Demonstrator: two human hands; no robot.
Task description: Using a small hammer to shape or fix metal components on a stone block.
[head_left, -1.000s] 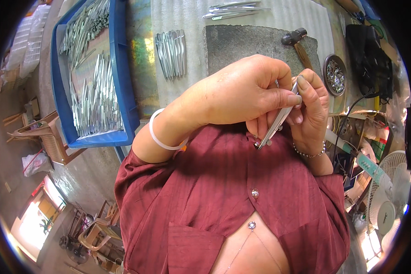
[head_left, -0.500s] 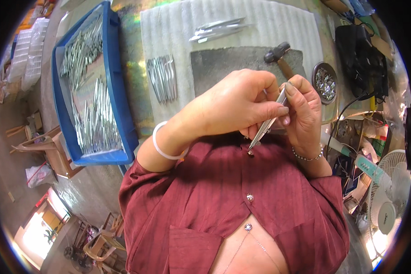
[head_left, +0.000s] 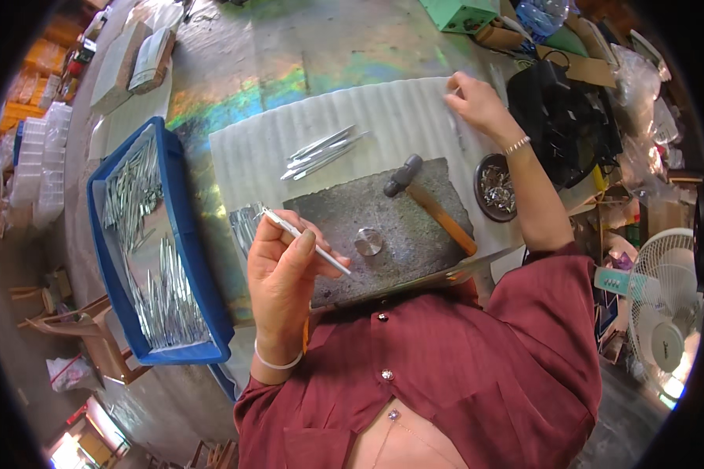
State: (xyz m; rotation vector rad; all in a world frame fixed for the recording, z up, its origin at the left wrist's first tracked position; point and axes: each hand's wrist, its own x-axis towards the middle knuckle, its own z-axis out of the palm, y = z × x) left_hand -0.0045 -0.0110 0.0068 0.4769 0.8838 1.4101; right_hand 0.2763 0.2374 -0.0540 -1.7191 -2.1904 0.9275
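Note:
My left hand is closed round slim silver tweezers, their tip slanting down to the right over the dark, rough slab. On that slab lie a small round metal disc and a hammer with a wooden handle. Reaching far right, my right hand has its fingers curled at the corner of the white foam sheet; whatever they hold, if anything, cannot be made out. Several silver tweezers lie loose beyond the slab. Another row of metal pieces is partly hidden behind my left hand.
At left stands a blue tray with heaps of slim metal pieces. A round dark dish of small shiny parts sits below my right forearm. Beyond it rests a black bag. A white fan stands at lower right.
My hands have parted: the left moved left and down with the tweezers, while the right let go of them and reached far forward. The slab and disc now show.

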